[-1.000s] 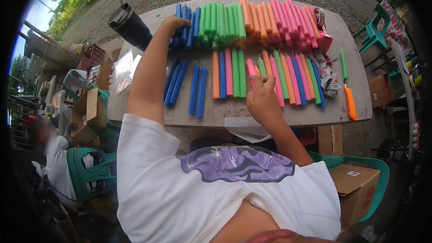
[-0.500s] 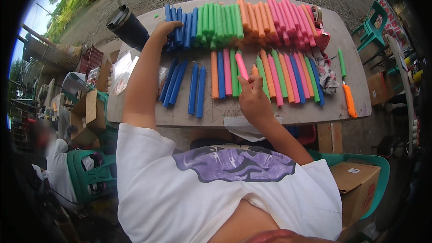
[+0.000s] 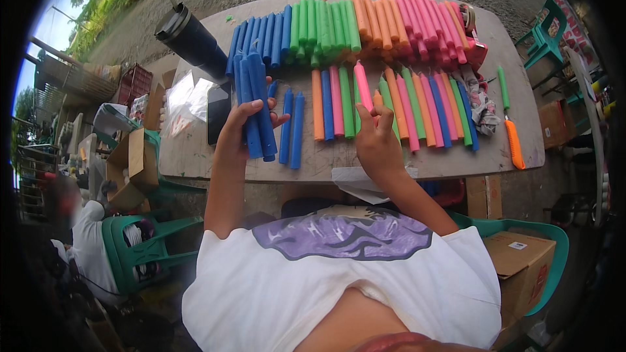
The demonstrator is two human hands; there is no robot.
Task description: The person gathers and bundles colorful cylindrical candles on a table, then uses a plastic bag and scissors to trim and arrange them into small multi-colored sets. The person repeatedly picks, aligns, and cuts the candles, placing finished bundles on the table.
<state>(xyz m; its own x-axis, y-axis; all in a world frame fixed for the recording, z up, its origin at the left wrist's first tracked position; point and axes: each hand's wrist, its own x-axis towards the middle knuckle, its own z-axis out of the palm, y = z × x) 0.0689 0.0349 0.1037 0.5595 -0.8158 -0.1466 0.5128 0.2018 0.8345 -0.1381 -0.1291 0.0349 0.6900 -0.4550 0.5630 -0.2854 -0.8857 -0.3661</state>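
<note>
L hand [image 3: 233, 127] now wrapped round blue candles [image 3: 261, 117], smooth wax rods, lifted off pile [image 3: 267, 36] (its 12 o'clock) vs 0.5s ago; R hand [image 3: 379, 143], 3 o'clock, same pink candle [image 3: 362, 85] pinched; scratched gray tabletop [image 3: 319, 164] below.

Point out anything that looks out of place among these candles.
One orange candle lies at the right edge of the pink candles. It looks odd because the back pile seems otherwise grouped by colour.

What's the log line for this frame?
left hand: holds blue candles | right hand: holds pink candle, orange candle | table: more candles in rows
</note>
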